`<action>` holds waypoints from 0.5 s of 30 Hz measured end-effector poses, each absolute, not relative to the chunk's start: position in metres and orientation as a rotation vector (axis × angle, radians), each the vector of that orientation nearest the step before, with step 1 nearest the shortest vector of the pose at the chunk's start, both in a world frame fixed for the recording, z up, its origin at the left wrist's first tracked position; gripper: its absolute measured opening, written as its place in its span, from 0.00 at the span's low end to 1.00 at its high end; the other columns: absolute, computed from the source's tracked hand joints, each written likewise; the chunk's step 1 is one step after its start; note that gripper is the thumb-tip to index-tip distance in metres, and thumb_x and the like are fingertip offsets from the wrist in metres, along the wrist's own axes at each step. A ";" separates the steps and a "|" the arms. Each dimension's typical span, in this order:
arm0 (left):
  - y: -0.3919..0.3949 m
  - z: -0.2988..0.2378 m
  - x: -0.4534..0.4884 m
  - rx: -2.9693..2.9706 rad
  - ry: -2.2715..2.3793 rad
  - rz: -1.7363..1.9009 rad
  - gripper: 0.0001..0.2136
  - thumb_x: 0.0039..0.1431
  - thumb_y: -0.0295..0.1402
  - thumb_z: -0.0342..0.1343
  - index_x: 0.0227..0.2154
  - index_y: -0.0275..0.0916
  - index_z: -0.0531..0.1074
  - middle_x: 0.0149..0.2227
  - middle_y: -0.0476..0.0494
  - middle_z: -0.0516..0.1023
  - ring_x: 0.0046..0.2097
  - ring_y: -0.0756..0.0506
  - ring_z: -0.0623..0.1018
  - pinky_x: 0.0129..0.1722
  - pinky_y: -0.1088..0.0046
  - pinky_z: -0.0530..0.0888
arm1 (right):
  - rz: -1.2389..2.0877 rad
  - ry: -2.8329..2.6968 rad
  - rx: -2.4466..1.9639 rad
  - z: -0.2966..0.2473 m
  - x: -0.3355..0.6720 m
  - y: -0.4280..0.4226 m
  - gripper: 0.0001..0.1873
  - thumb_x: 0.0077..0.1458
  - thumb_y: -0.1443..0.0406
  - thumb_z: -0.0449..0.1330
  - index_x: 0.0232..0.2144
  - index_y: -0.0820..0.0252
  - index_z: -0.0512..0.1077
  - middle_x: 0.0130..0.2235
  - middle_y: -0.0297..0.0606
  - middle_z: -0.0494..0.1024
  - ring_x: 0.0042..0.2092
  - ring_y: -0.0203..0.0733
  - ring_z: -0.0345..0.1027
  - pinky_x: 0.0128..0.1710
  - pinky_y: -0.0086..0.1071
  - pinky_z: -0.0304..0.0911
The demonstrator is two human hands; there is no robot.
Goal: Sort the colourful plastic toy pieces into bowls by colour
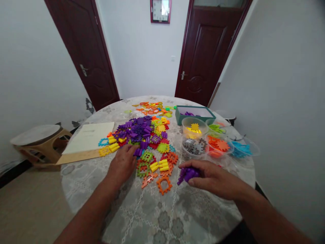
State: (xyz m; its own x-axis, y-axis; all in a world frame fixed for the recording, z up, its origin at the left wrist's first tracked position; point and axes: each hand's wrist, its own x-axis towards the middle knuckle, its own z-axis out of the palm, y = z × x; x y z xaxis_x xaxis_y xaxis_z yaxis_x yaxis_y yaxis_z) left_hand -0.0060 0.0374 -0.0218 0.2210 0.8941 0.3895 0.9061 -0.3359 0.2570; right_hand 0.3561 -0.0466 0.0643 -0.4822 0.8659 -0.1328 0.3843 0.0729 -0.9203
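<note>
At the near left edge of a heap of plastic building pieces, my left hand [124,162] has its fingers closed at a purple piece [137,152]; the fingertips are partly hidden. Several purple building pieces [191,174] are held in my right hand [215,178], over the table's right front part. The heap is mostly purple pieces [135,128] on top. Nearer me lie a yellow piece [159,166], a green square piece [143,169] and an orange frame-shaped piece [164,184].
Clear bowls on the right hold sorted pieces: yellow [194,127], grey [195,145], orange [218,143] and blue [240,148]. Behind them stands a green box [179,117] with purple pieces inside. More mixed pieces [152,109] lie at the back. An open cardboard sheet [87,139] is at left.
</note>
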 end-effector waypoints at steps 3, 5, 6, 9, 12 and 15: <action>0.047 -0.035 -0.006 -2.420 -1.781 -0.604 0.20 0.62 0.26 0.52 0.55 0.43 0.76 0.57 0.35 0.77 0.55 0.36 0.78 0.56 0.56 0.75 | 1.443 -1.928 -1.249 0.086 0.376 0.002 0.23 0.57 0.63 0.69 0.56 0.53 0.79 0.39 0.38 0.83 0.34 0.38 0.74 0.31 0.29 0.70; 0.047 -0.043 -0.006 -2.377 -1.755 -0.599 0.19 0.62 0.27 0.52 0.53 0.43 0.77 0.58 0.34 0.76 0.54 0.35 0.78 0.55 0.54 0.75 | 1.380 -1.870 -1.289 0.096 0.389 0.047 0.23 0.55 0.64 0.71 0.54 0.56 0.80 0.38 0.39 0.83 0.32 0.38 0.74 0.28 0.27 0.70; 0.047 -0.047 -0.007 -2.361 -1.740 -0.616 0.18 0.62 0.27 0.51 0.52 0.42 0.78 0.57 0.34 0.77 0.54 0.34 0.77 0.55 0.53 0.75 | 1.327 -1.813 -1.325 0.100 0.395 0.072 0.22 0.54 0.65 0.72 0.52 0.58 0.80 0.37 0.40 0.84 0.31 0.38 0.74 0.26 0.26 0.69; 0.048 -0.056 -0.009 -2.364 -1.686 -0.685 0.16 0.64 0.27 0.51 0.51 0.40 0.77 0.53 0.33 0.77 0.53 0.35 0.77 0.55 0.53 0.76 | 1.186 -1.380 -1.466 0.106 0.411 0.147 0.16 0.49 0.71 0.75 0.42 0.64 0.80 0.32 0.43 0.83 0.25 0.35 0.70 0.20 0.24 0.63; 0.050 -0.060 -0.011 -2.385 -1.639 -0.760 0.14 0.65 0.28 0.51 0.49 0.41 0.77 0.50 0.35 0.78 0.50 0.37 0.78 0.54 0.55 0.76 | 1.048 -1.039 -1.517 0.108 0.421 0.205 0.13 0.50 0.76 0.72 0.37 0.63 0.75 0.29 0.39 0.80 0.24 0.34 0.69 0.21 0.24 0.66; 0.050 -0.061 -0.011 -2.389 -1.600 -0.852 0.12 0.68 0.29 0.49 0.47 0.42 0.76 0.47 0.37 0.78 0.49 0.38 0.78 0.53 0.57 0.77 | 0.941 -0.914 -1.519 0.110 0.429 0.236 0.13 0.53 0.77 0.68 0.39 0.62 0.71 0.30 0.35 0.76 0.26 0.34 0.71 0.24 0.25 0.69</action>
State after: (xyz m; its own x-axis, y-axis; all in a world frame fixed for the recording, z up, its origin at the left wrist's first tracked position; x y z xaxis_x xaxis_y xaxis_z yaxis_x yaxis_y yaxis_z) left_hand -0.0109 0.0501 -0.0609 0.2730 0.8056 0.5258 0.8862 -0.4233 0.1885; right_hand 0.4289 0.2364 0.1097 0.3922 0.9153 -0.0913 0.0656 -0.1268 -0.9898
